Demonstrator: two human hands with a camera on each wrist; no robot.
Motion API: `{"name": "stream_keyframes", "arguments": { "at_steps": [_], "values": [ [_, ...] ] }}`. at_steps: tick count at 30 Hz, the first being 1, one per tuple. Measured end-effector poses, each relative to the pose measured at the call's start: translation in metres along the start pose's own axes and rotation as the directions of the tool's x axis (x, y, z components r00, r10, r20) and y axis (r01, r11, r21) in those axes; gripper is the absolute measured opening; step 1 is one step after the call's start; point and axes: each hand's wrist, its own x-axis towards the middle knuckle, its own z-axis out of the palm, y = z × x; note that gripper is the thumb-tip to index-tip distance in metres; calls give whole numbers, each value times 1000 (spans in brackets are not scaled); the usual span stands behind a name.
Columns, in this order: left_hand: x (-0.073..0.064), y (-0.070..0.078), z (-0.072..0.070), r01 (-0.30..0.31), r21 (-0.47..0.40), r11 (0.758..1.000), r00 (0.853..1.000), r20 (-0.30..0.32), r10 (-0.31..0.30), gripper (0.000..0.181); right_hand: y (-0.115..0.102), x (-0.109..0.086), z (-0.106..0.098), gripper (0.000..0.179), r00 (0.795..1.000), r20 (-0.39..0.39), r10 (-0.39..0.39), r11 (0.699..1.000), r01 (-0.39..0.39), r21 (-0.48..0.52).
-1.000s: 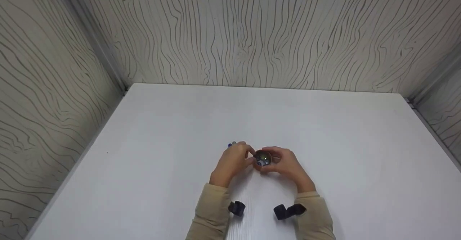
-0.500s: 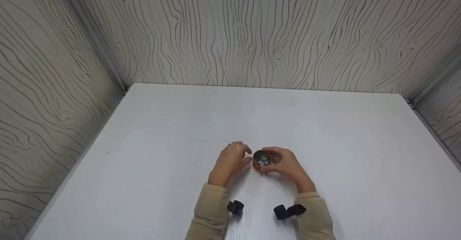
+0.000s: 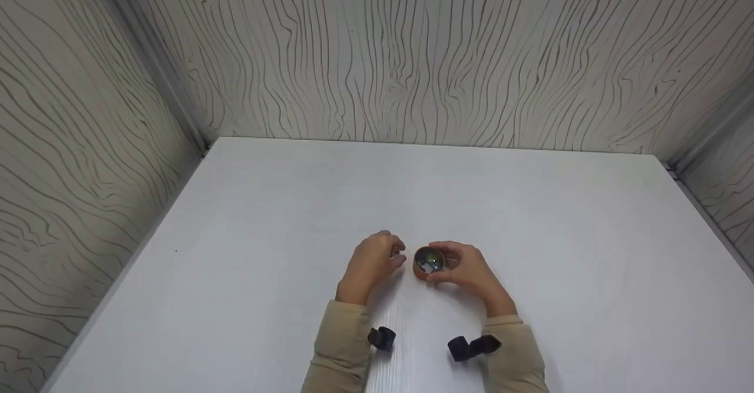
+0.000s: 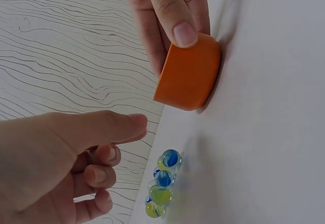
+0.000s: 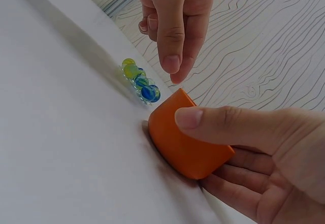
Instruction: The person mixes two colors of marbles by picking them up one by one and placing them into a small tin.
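A small orange cup (image 5: 188,140) sits on the white table, its mouth showing glossy dark and greenish shapes inside in the head view. My right hand (image 3: 469,270) grips it, with the thumb on the near side and the fingers behind. To the left of the cup, my left hand (image 3: 372,261) hovers apart from it. Its thumb and index finger reach forward close together, while the other fingers curl loosely, and nothing shows between them. Several blue and yellow-green glass marbles (image 4: 161,183) lie bunched on the table beside the left hand; that hand hides them in the head view.
Dark wrist mounts (image 3: 383,338) are strapped at both beige sleeves (image 3: 340,343). The white table (image 3: 265,204) meets a wood-patterned back wall (image 3: 377,57), and a similar panel (image 3: 70,175) rises on the left.
My left hand has drawn back from the cup's rim toward the left, now covering the marbles in the head view. The right hand and cup have stayed in place.
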Motion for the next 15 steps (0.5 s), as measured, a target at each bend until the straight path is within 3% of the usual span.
{"name": "stream_keyframes", "arguments": {
  "at_steps": [9,15],
  "values": [
    [1,-4,2,-13,-1,1000,1000,-10,13,15,0,-1,0,70,1000,-5,-9,1000,9,-15],
    [1,-6,2,12,22,1000,1000,6,-12,17,0,-1,1,68,1000,-14,-4,1000,3,-14]
  ]
}}
